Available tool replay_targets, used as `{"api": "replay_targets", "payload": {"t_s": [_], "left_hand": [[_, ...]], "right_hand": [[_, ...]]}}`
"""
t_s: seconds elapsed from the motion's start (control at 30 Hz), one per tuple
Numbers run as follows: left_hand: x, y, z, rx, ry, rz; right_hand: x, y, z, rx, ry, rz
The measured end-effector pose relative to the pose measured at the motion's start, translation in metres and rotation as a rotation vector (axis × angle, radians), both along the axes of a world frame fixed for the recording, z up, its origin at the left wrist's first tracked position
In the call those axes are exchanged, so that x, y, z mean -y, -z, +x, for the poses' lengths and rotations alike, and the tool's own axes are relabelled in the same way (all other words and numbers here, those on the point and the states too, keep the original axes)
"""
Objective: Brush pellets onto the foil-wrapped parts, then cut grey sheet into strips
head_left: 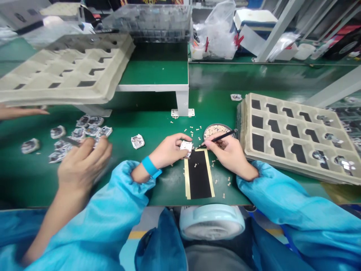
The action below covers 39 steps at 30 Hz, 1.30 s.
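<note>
I have the left hand (pixel 167 151) pinching a small white part (pixel 186 146) at the black mat's (pixel 199 180) far left corner. The right hand (pixel 228 152) holds a slim black tool (pixel 221 137), its tip near the part, at the mat's far edge

Plastic-looking piece (pixel 186 145), glossy tabletop (pixel 152 122), rough tray (pixel 265 126)

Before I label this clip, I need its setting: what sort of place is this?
Probably a small-parts assembly workshop: a molded compartment tray, a dish of tiny pieces, and a right hand holding a slim black tool.
</note>
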State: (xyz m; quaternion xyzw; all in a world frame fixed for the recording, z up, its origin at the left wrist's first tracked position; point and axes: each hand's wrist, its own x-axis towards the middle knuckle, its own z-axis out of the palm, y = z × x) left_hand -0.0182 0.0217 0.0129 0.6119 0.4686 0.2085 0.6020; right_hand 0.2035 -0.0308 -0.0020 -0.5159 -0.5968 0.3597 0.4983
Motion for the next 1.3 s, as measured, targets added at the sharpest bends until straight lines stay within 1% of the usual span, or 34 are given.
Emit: {"api": "replay_targets", "payload": {"t_s": [0.13,0.2,0.3,0.4,0.53,0.6,0.67,0.9,1.1,1.3], "left_hand": [[-0.001,-0.005,0.0,0.077,-0.003,0.099],[-0.001,-0.006,0.001,0.061,-0.02,0.153],[0.0,-0.006,0.002,-0.023,0.016,0.193],[0.002,-0.005,0.004,-0.058,0.035,0.18],[0.005,-0.006,0.009,0.031,-0.038,0.09],[0.007,-0.006,0.012,0.06,-0.058,0.043],[0.009,-0.006,0.015,0.09,-0.07,0.032],[0.013,-0.003,0.021,0.138,-0.164,0.007],[0.013,0.006,0.021,0.19,-0.144,-0.008],[0.014,0.01,0.02,0.209,-0.146,0.005]], "right_hand": [[0.003,-0.002,-0.001,-0.064,0.043,0.041],[0.006,-0.004,-0.002,-0.094,0.047,0.075],[0.01,-0.005,-0.001,-0.11,0.069,0.142],[0.013,-0.005,0.001,-0.091,0.075,0.209],[0.013,-0.003,0.003,-0.025,0.047,0.272],[0.012,-0.003,0.003,0.004,0.06,0.297],[0.012,-0.004,0.003,0.03,0.081,0.31],[0.013,-0.006,0.0,0.068,0.112,0.294],[0.012,-0.006,-0.002,0.145,0.104,0.33],[0.011,-0.007,-0.003,0.21,0.077,0.306]]}}
